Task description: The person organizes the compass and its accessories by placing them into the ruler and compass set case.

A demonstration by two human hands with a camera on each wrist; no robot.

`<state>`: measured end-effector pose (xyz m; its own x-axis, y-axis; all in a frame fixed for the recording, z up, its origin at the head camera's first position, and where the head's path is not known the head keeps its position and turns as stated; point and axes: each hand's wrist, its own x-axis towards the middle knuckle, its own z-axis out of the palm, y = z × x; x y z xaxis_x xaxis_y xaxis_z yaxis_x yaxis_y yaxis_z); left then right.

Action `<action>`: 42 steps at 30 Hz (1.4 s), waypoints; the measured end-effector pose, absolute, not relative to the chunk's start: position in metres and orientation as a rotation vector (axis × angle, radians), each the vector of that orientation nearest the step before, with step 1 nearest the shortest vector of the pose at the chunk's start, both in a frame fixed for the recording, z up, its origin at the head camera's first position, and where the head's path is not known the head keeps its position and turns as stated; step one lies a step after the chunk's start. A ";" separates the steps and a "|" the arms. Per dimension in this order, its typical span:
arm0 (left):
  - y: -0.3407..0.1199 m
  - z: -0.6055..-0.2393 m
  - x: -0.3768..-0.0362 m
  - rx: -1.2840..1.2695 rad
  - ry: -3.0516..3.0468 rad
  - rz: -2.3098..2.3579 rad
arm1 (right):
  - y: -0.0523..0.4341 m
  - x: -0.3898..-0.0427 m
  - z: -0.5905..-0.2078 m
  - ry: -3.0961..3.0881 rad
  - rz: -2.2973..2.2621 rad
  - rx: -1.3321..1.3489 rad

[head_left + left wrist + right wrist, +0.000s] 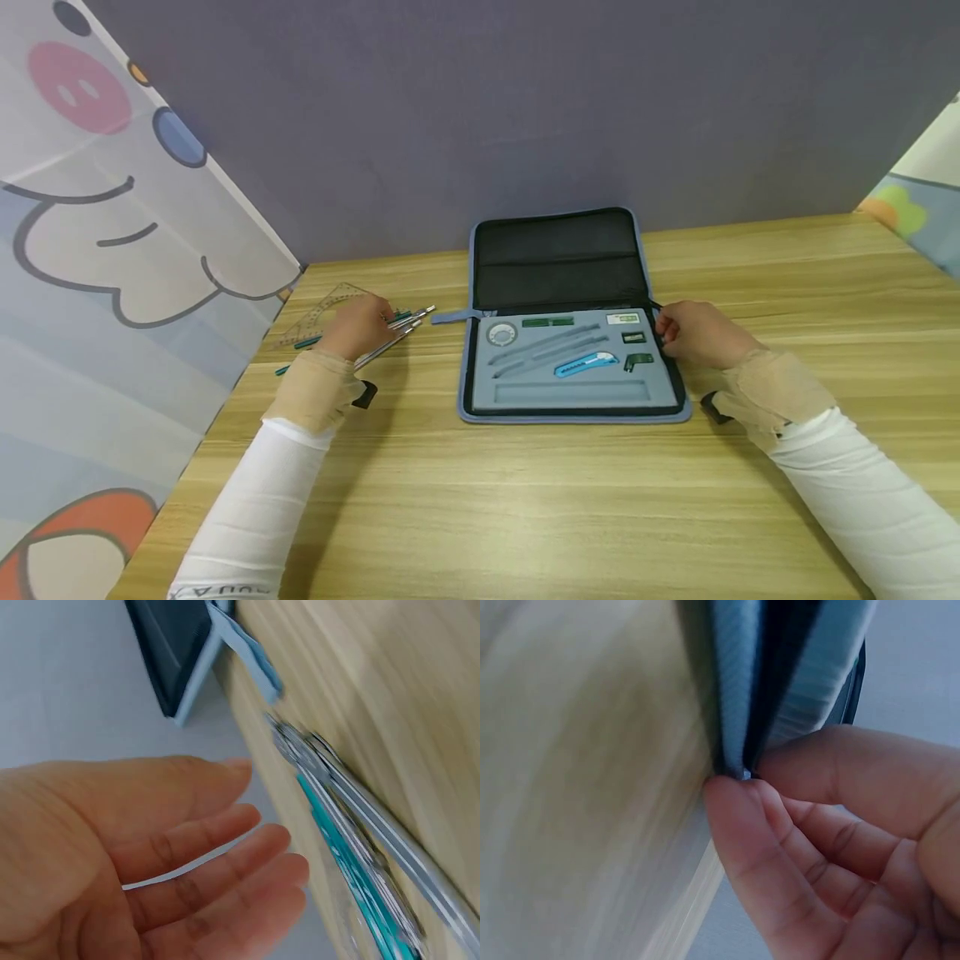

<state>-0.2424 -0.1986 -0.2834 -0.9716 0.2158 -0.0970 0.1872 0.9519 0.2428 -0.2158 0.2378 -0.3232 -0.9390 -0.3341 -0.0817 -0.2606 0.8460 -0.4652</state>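
A zip case (573, 419) with blue edging lies open on the wooden table, its black lid tipped back. My right hand (701, 332) is at its right side; in the right wrist view thumb and index finger pinch the fabric edge (739, 690). My left hand (356, 327) hovers over drawing tools left of the case. Its fingers are loosely extended and hold nothing in the left wrist view. Beside them lie silver compasses (307, 757) and teal pencils (349, 862). A clear set square (318, 312) lies partly behind the left hand.
The case's grey insert (540, 402) holds a blue utility knife (587, 364), a white eraser (622, 318), a dark green sharpener (633, 337) and a round white piece (502, 334). Several of its slots are bare. A grey partition (525, 108) stands behind the table.
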 end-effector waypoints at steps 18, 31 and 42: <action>-0.221 -0.306 -0.246 0.276 2.915 0.241 | 0.234 -0.214 -0.323 2.884 -0.672 -0.473; -0.228 -0.317 -0.257 0.469 2.907 0.221 | 0.234 -0.213 -0.321 2.893 -0.699 -0.502; -0.225 -0.318 -0.259 0.562 2.890 0.204 | 0.234 -0.214 -0.322 2.896 -0.695 -0.483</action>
